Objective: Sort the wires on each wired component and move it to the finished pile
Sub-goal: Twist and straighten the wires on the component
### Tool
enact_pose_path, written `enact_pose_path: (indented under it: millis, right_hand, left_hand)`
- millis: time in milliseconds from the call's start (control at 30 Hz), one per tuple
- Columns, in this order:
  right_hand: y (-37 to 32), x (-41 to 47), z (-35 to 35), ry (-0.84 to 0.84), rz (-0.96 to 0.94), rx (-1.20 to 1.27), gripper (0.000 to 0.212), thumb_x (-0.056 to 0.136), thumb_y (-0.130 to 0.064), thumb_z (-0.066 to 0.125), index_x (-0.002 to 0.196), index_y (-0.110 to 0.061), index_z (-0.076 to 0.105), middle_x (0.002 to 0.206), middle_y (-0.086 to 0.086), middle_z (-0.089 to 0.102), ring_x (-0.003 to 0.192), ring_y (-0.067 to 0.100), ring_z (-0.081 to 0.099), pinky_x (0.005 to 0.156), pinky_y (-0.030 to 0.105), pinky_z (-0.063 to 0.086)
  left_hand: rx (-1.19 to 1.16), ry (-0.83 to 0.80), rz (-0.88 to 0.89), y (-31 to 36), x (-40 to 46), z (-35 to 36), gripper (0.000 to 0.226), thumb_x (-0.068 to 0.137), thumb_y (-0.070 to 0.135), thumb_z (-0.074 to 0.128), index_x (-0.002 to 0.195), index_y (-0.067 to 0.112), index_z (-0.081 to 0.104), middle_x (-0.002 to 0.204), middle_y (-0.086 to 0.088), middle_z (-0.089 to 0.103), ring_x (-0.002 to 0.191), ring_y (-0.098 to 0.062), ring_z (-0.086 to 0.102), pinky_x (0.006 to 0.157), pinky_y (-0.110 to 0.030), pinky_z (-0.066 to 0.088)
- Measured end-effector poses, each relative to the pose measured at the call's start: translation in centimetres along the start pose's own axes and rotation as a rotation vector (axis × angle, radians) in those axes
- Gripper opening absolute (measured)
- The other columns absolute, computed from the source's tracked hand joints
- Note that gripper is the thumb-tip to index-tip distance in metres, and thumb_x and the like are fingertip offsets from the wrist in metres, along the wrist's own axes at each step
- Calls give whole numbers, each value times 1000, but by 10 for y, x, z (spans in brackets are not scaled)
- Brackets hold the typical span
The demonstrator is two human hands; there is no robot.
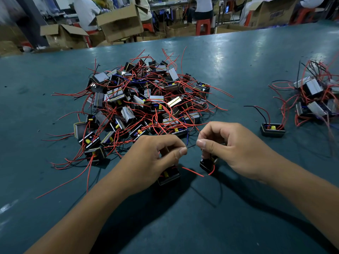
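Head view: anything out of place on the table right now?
One wired component sits alone on the table, apart from the big unsorted pile and short of the smaller pile at right. Nothing looks spilled or broken.

Black wired component [208, 164] — seemingly tilted

Two bare forearms, left hand [156, 158], right hand [233, 149], no sleeves or rings.
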State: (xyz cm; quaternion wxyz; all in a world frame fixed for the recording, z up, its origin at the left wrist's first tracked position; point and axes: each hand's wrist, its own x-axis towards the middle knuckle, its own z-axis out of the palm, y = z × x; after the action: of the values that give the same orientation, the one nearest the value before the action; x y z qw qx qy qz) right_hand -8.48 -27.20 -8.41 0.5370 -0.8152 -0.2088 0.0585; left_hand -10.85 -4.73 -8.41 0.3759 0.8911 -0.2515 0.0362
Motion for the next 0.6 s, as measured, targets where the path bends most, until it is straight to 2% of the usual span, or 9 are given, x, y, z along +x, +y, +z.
enact_pose_path:
  millis: [167,233,300,367,467,600]
  right_hand:
    - [0,0,-5,-43,11,118,9,86,-16,73,88,-13,65,77,11,71,70,18,67,70,32,55]
    - [-1,-1,-9,-78,24,156,21,78,-23,77,92,-12,65,79,5,71,73,16,65,71,29,55]
    - [-2,-1,-12,-113,44,195,30,71,-26,78,93,-9,65,80,0,70,74,12,63,70,23,53]
    - [-2,-1,-14,-131,48,207,26,72,-23,78,90,-8,66,80,4,70,73,13,64,69,21,53]
    - [-3,0,-14,-120,38,179,14,79,-19,76,85,-9,68,79,10,72,71,16,65,71,27,53]
    - [-2,-2,-8,-58,23,138,3,85,-15,75,84,-13,73,75,10,74,68,15,67,66,27,53]
  left_hand:
    - [-26,40,-30,-4,0,0,14,98,37,62,88,30,68,75,10,67,65,-7,61,56,-19,45]
    - [-52,64,-47,-5,0,0,13,98,38,62,91,30,70,77,9,69,66,-13,63,59,-31,50]
    - [-60,74,-56,-4,0,0,13,97,38,61,95,30,72,77,10,71,68,-17,65,63,-37,51]
    - [-81,87,-62,-4,-1,-1,10,96,31,63,101,29,72,76,10,71,71,-16,67,65,-32,53]
    - [-111,120,-64,-2,-1,-1,12,96,20,65,102,29,71,75,7,71,65,-12,65,61,-26,52]
    - [-143,154,-70,1,-1,1,13,97,16,65,97,28,69,72,4,70,61,-18,63,59,-40,52]
